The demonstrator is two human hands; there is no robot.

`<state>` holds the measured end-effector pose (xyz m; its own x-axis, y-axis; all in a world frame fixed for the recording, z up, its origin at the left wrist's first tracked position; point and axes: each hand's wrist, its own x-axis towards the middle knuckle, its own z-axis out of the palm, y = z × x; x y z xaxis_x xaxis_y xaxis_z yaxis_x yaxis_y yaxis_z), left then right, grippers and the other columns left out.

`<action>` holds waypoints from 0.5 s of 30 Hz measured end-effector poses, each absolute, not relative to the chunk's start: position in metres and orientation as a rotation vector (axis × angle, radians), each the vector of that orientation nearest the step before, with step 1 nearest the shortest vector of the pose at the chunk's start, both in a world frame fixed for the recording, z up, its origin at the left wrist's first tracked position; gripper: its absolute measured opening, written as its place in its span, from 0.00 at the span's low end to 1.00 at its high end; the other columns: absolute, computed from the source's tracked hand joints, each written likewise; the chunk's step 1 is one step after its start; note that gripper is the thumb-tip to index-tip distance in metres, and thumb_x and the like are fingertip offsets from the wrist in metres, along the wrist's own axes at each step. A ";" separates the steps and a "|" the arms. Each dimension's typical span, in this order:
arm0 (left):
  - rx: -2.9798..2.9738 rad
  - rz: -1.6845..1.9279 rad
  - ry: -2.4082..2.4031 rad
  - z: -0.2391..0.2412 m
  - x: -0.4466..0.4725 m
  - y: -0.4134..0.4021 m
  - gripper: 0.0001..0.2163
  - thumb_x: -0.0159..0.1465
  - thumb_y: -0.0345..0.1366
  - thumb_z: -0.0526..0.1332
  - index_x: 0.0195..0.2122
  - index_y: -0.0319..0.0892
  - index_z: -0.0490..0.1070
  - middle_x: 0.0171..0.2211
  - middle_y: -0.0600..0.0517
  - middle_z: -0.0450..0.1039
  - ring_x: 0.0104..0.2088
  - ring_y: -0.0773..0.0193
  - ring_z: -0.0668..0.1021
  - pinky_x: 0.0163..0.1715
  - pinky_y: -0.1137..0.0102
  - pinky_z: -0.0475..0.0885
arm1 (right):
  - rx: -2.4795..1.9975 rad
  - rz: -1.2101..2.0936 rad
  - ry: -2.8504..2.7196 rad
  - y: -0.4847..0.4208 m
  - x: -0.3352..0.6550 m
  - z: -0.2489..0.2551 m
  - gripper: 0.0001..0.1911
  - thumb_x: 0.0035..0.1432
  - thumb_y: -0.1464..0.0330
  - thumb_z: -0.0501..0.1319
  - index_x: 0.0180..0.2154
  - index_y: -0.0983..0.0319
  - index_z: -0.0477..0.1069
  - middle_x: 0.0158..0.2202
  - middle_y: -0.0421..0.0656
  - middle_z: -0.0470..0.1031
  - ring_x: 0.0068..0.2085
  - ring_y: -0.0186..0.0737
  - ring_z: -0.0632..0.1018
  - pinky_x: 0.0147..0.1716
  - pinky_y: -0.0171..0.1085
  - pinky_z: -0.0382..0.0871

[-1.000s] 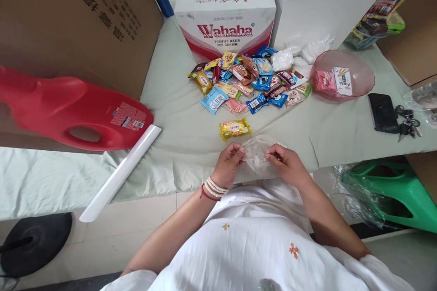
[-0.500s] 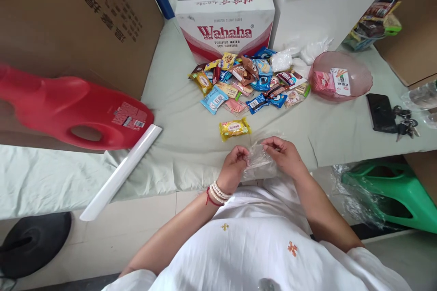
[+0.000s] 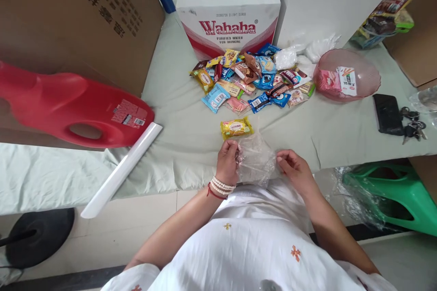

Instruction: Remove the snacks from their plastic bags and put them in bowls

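Note:
Between my hands, at the table's front edge, a clear plastic bag [image 3: 256,160] is spread out. My left hand [image 3: 228,160], with beaded bracelets at the wrist, is closed on the bag's left side. Thumb and fingers of my right hand [image 3: 294,169] pinch its right edge. Just beyond the bag lies a yellow-wrapped snack [image 3: 236,127] on the cloth. Farther back is a heap of wrapped snacks [image 3: 251,82] in several colours.
A pink bowl [image 3: 370,82] holding two packets stands right of the heap. Near it are a black phone [image 3: 388,114] and keys [image 3: 412,123]. A Wahaha carton [image 3: 229,27] stands behind. At left are a red jug [image 3: 85,109] and a white strip [image 3: 123,170].
My hands have moved apart, and the plastic bag is stretched wider between them. The right hand shifted right and slightly down. The view has shifted a little.

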<state>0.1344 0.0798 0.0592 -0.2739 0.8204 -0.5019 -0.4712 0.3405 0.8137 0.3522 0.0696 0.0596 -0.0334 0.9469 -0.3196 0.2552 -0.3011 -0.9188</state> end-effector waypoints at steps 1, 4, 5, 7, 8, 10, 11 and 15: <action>0.375 1.306 1.350 0.059 0.136 0.079 0.20 0.57 0.53 0.69 0.31 0.45 0.61 0.23 0.61 0.62 0.18 0.74 0.61 0.15 0.76 0.51 | -1.642 1.236 -1.317 0.067 0.354 0.064 0.18 0.60 0.50 0.65 0.40 0.58 0.73 0.31 0.41 0.73 0.29 0.38 0.69 0.28 0.36 0.64; 0.468 1.347 1.343 0.060 0.144 0.075 0.20 0.59 0.53 0.69 0.30 0.45 0.63 0.23 0.60 0.61 0.19 0.73 0.61 0.17 0.75 0.54 | -1.624 1.041 -1.408 0.063 0.347 0.082 0.15 0.64 0.53 0.63 0.39 0.57 0.73 0.32 0.41 0.73 0.30 0.38 0.69 0.30 0.37 0.65; 0.506 1.354 1.334 0.060 0.146 0.072 0.19 0.60 0.53 0.69 0.30 0.44 0.64 0.23 0.60 0.62 0.20 0.73 0.61 0.19 0.75 0.55 | -1.572 1.104 -1.438 0.064 0.339 0.088 0.15 0.65 0.53 0.62 0.39 0.57 0.73 0.31 0.41 0.73 0.30 0.38 0.70 0.30 0.37 0.65; 0.593 1.348 1.304 0.062 0.152 0.068 0.19 0.61 0.54 0.68 0.31 0.44 0.66 0.24 0.59 0.64 0.23 0.71 0.63 0.22 0.74 0.59 | -1.446 1.282 -1.485 0.069 0.319 0.093 0.16 0.63 0.52 0.64 0.41 0.57 0.73 0.34 0.42 0.74 0.33 0.39 0.72 0.29 0.36 0.66; 0.634 1.344 1.291 0.063 0.154 0.066 0.19 0.61 0.54 0.68 0.31 0.44 0.67 0.25 0.58 0.65 0.25 0.71 0.65 0.24 0.74 0.62 | -1.396 1.352 -1.496 0.073 0.308 0.093 0.17 0.62 0.51 0.65 0.42 0.57 0.74 0.36 0.43 0.76 0.35 0.40 0.74 0.29 0.36 0.67; 0.694 1.352 1.298 0.065 0.156 0.063 0.19 0.62 0.55 0.67 0.32 0.44 0.68 0.27 0.57 0.67 0.26 0.70 0.67 0.26 0.73 0.65 | -1.340 1.443 -1.466 0.080 0.290 0.087 0.17 0.61 0.51 0.65 0.42 0.57 0.74 0.39 0.43 0.76 0.37 0.41 0.75 0.30 0.35 0.68; 0.689 1.361 1.321 0.066 0.156 0.062 0.19 0.63 0.55 0.67 0.32 0.44 0.68 0.27 0.57 0.66 0.26 0.70 0.67 0.26 0.73 0.64 | -1.330 1.472 -1.419 0.084 0.283 0.083 0.17 0.60 0.50 0.64 0.41 0.57 0.74 0.37 0.43 0.76 0.36 0.40 0.74 0.30 0.36 0.69; 0.482 1.421 1.429 0.065 0.139 0.067 0.18 0.66 0.54 0.64 0.32 0.46 0.62 0.23 0.60 0.61 0.19 0.72 0.61 0.17 0.75 0.55 | -1.318 1.492 -1.112 0.092 0.286 0.073 0.18 0.58 0.49 0.65 0.36 0.57 0.72 0.30 0.39 0.70 0.29 0.36 0.68 0.29 0.36 0.68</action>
<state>0.1388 0.0670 0.0651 -0.4000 0.8391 -0.3687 -0.3640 0.2237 0.9041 0.2863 0.0924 0.0727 -0.0994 0.9619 -0.2546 -0.0307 -0.2587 -0.9655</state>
